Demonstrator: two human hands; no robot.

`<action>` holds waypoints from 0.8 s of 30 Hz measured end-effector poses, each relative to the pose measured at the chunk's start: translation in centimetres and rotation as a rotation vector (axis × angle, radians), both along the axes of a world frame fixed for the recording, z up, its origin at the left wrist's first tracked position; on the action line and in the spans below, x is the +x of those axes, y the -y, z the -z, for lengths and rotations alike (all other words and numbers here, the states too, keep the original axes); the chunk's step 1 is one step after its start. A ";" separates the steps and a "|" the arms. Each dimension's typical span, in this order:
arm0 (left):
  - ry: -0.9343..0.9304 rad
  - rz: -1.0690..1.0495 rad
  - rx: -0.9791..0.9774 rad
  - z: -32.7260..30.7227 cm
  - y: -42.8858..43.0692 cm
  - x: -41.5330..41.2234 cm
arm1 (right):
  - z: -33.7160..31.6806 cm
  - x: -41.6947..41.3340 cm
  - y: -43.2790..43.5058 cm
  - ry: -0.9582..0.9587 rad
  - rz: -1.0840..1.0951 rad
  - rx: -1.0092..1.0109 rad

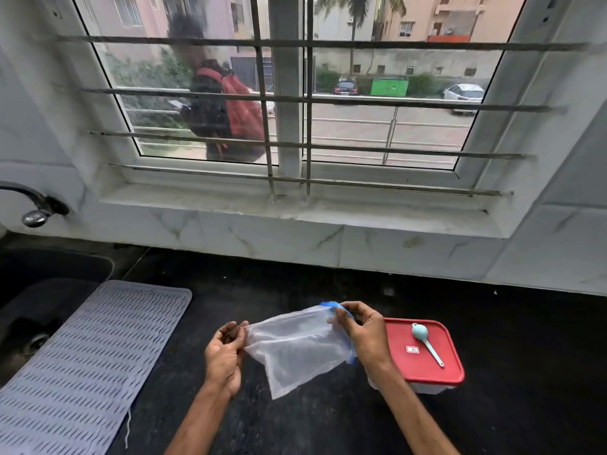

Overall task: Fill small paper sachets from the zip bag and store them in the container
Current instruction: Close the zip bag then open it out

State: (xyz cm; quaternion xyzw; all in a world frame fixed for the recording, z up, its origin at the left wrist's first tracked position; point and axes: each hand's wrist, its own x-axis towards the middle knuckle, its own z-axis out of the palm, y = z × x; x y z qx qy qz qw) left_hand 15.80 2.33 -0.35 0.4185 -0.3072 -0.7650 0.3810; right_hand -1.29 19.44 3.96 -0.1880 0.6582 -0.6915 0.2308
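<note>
We hold the bag [295, 346] in the air between both hands, just above the near middle of the dark surface [328, 290]. Our left hand [226, 353] pinches the bag's left corner between curled fingers [235, 328] and thumb. Our right hand [364, 336] has its fingers closed on the blue zip strip at the bag's right end. The bag hangs slack and see-through, and we cannot tell what it holds, if anything. We judge this to be the opening step: the zip is gripped but the mouth does not look parted yet, and no sachets are in view. The next move probably calls for pulling the zip lips apart while the left hand steadies the bag. Its mouth should stay turned up so that nothing spills. The container [433, 372] sits on the surface just right of our right hand, its red lid still on. A pale blue spoon [427, 344] lies on the lid and would have to come off before the container can be opened. A small white label [412, 349] on the lid carries red marks too small to read, and we see no other writing. A grey ribbed mat [92, 349] lies on the left.
</note>
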 end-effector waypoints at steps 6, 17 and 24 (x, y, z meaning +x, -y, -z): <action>0.314 0.346 -0.301 0.7 0.5 0.8 | 1.4 -0.5 1.0 -0.127 -0.077 0.032; 0.233 0.733 -0.920 -4.7 -0.8 -3.8 | -0.4 -1.7 1.6 -0.340 -0.396 0.032; 0.283 0.551 -1.083 -4.9 0.1 -5.3 | -1.7 -2.9 1.1 -0.257 -0.416 0.019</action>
